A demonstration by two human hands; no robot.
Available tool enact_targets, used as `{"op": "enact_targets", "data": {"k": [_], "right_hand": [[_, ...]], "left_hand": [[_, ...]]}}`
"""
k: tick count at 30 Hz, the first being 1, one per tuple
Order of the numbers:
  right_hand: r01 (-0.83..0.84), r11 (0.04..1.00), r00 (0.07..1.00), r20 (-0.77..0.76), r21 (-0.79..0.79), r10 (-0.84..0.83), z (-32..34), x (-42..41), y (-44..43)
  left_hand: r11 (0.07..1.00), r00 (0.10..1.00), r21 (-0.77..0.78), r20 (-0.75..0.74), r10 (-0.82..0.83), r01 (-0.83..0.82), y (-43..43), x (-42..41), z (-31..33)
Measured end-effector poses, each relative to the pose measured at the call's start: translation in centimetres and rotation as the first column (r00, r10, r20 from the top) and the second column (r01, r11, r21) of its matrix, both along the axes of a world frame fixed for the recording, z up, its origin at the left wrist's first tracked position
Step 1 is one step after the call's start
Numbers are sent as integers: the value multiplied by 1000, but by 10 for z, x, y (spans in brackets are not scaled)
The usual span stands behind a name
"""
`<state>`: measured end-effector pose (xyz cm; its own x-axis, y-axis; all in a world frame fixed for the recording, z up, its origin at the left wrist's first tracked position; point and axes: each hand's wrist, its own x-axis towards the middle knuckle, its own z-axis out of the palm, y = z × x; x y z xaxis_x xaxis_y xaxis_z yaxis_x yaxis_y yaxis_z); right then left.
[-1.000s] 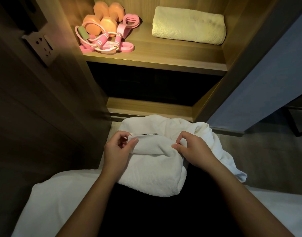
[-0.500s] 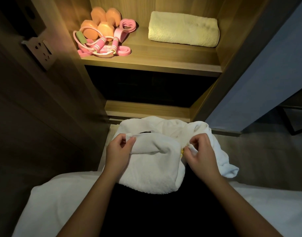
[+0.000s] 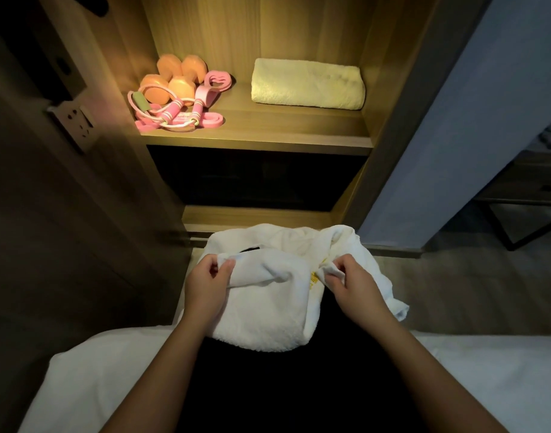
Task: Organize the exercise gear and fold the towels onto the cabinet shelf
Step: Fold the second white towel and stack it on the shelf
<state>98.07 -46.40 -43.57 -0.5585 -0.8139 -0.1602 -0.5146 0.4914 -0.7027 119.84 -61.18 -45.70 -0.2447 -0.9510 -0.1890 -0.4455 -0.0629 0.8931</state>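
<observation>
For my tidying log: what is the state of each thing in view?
White towel: partly folded, off the shelf.
Left hand: pinches that towel's left edge.
Right hand: pinches its right corner.
Yellow towel: folded, lying on shelf.
Exercise gear: grouped at shelf's left.

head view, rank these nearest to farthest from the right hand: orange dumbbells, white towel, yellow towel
1. white towel: pinched by the right hand itself, low in the middle of the view.
2. yellow towel: folded on the right side of the shelf.
3. orange dumbbells: at the far left of the same shelf.
</observation>
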Motion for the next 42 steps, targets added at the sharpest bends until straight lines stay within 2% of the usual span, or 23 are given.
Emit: {"op": "enact_targets", "data": {"k": [5, 10, 13, 17, 20, 23, 25, 26, 28, 32, 35, 39, 42], "right_hand": [[24, 1000, 994, 102, -11, -23, 3, -4, 0], [148, 985, 978, 165, -88, -132, 4, -6, 4], [119, 988, 976, 194, -98, -99, 3, -4, 8], [12, 979, 977, 212, -203, 32, 3, -4, 15], [0, 968, 976, 212, -250, 54, 6, -9, 16], [-16, 956, 963, 252, -294, 93, 8, -12, 18], [5, 944, 942, 317, -329, 106, 8, -14, 20], [21, 940, 935, 340, -340, 102, 9, -15, 22], [33, 940, 932, 351, -338, 93, 10, -18, 24], [41, 945, 931, 357, -325, 82, 9, -22, 26], [56, 942, 921, 382, -330, 79, 8, -21, 24], [101, 925, 895, 439, -367, 77, 7, -20, 25], [91, 936, 913, 404, -341, 59, 11, -22, 28]], "left_hand": [[1000, 1000, -16, -7, 6, -6, 1, 1, -2], [997, 1000, -78, 15, 1, 0, 3, -2, -2], [970, 996, -226, 25, -89, 93, 10, -8, 7], [886, 948, -353, 10, -317, 300, 11, -27, 27], [756, 836, -361, 180, -518, 546, 0, -51, 43], [530, 589, -259, 396, -704, 807, 3, -84, 53], [430, 465, -186, 454, -760, 884, 9, -103, 49], [418, 447, -170, 462, -766, 892, 12, -109, 45], [432, 462, -177, 461, -757, 884, 14, -116, 37], [482, 527, -211, 330, -783, 850, 15, -118, 32], [496, 552, -244, 305, -776, 833, 15, -115, 31], [480, 526, -215, 348, -776, 850, 14, -116, 33], [452, 494, -200, 362, -791, 869, 15, -118, 33]]}}
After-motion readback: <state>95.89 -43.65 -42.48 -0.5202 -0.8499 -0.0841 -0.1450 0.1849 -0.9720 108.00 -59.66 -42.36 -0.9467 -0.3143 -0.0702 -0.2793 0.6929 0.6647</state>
